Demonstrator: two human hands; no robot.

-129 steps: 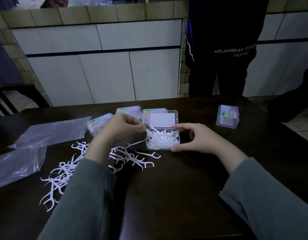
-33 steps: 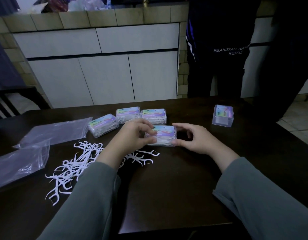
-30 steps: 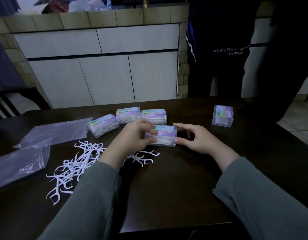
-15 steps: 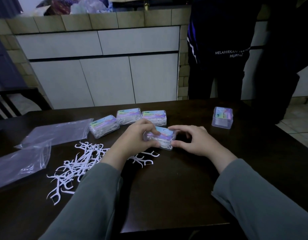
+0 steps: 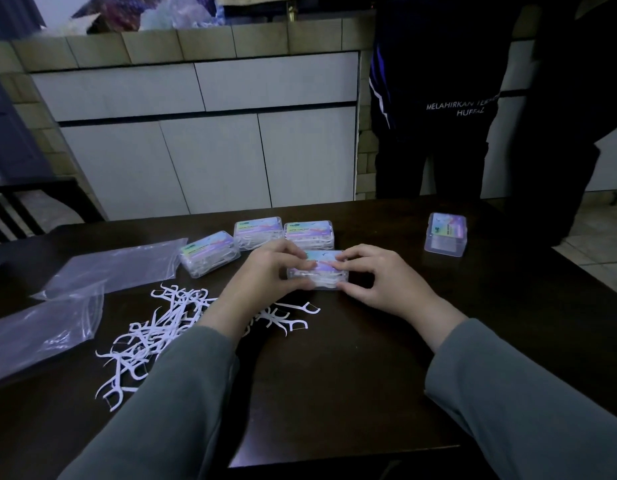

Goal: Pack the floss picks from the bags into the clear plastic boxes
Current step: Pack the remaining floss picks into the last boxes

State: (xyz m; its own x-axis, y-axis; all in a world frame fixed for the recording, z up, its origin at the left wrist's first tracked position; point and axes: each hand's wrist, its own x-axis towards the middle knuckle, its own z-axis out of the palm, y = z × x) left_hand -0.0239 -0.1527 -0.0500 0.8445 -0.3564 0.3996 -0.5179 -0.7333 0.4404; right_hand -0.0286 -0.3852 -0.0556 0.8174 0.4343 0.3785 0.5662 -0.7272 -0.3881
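Both hands, left hand [image 5: 265,275] and right hand [image 5: 379,278], pinch the closed clear box [image 5: 319,273]: pastel label on top, white floss picks [image 5: 154,327] inside and left of the grip.

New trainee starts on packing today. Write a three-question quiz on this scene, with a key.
1. True or false: the box held by the left hand and the right hand has its lid closed.
2. How many closed boxes lie in the row just behind the held one? A) one B) three C) five
3. Fill in: the loose floss picks lie on the table under the person's ____ forearm.

Key: 1 true; 2 B; 3 left
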